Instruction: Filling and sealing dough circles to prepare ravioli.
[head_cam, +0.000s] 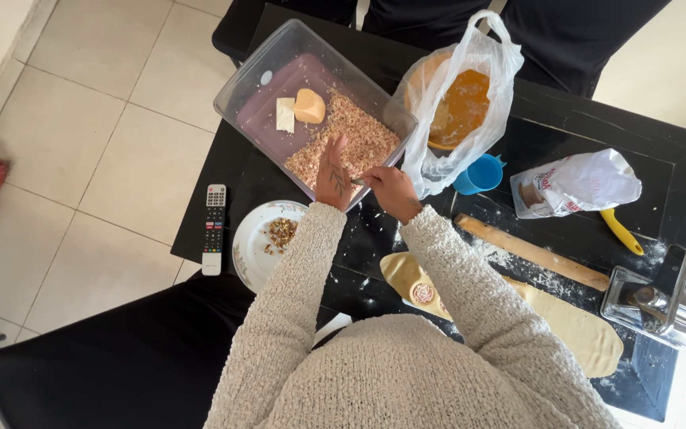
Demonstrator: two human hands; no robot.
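Step in hand, as I judge it: scooping filling. My right hand (393, 191) pinches a small metal utensil (358, 182) at the near edge of the clear plastic tub (257, 81) of pinkish chopped filling (347, 135); left hand (332, 173) open, fingers apart, steadying the rim. The next move probably needs a level carry to the pale dough sheet (573, 326), near right.

table (680, 171) black | cup (478, 176) blue | sweater sleeves (295, 286) cream knit | bag (470, 111) white | dough (573, 326) pale yellow
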